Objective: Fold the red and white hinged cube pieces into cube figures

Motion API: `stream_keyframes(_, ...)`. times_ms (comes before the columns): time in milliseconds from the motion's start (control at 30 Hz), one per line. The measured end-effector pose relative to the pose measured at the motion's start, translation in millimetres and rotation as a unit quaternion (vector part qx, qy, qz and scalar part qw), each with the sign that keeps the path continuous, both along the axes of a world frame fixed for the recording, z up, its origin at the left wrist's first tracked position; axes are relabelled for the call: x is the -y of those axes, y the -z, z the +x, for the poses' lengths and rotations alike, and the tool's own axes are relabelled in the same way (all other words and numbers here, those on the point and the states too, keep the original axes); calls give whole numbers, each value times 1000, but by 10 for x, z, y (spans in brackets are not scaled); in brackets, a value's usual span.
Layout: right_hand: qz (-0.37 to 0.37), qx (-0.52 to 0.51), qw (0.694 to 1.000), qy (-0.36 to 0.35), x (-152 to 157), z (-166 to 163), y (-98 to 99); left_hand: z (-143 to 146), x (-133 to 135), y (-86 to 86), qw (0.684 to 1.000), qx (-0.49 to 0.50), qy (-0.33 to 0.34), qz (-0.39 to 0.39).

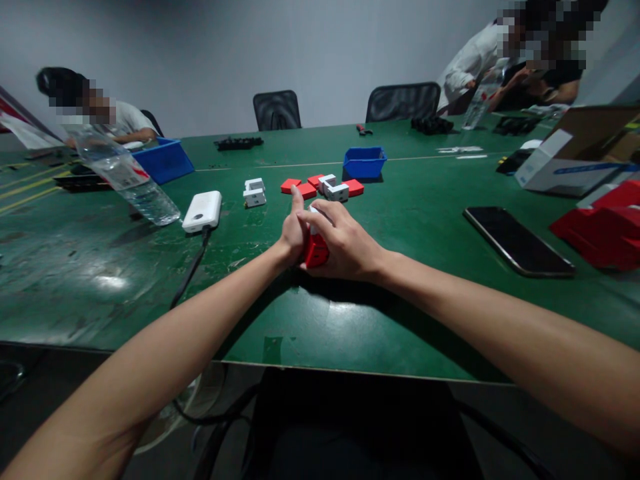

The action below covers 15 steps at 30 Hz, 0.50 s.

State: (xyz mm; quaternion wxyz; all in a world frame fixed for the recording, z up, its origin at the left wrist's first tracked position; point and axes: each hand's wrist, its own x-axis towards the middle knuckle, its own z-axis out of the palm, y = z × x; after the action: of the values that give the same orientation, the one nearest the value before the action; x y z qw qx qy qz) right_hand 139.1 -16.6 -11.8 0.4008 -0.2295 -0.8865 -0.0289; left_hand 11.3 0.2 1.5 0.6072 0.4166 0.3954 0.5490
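Between my two hands is a red and white plastic part [316,251], held just above the green table [280,313]. My left hand [295,230] presses against its left side, thumb pointing up. Curled over its top and right side is my right hand [347,243], which hides much of it. Just beyond my fingers lie several red blocks [354,187] and white U-shaped pieces [337,193]. Another white bracket-like piece [255,192] stands apart to the left.
A white power bank [202,211] with a black cable and a tilted water bottle [133,177] are on the left. A blue bin [364,163] stands beyond the blocks. On the right are a phone [517,240], red parts [605,227] and a cardboard box [575,153]. Other people sit across.
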Motion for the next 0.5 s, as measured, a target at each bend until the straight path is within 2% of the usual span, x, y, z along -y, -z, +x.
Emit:
stream_keyframes(100, -3, -1, 1000, 3, -4, 1, -5, 15, 16, -35, 998, 18, 56, -38)
stream_keyframes(200, -14, -19, 1000, 6, -13, 1, 21, 34, 24, -70, 998, 17, 63, -21)
stream_keyframes(333, -15, -41, 999, 17, -17, 7, 74, 25, -19, -34, 999, -31, 15, 22)
stream_keyframes(500, 36, -10, 996, 85, 11, 5, 70, -59, -111, 69, 989, -129, -70, 27)
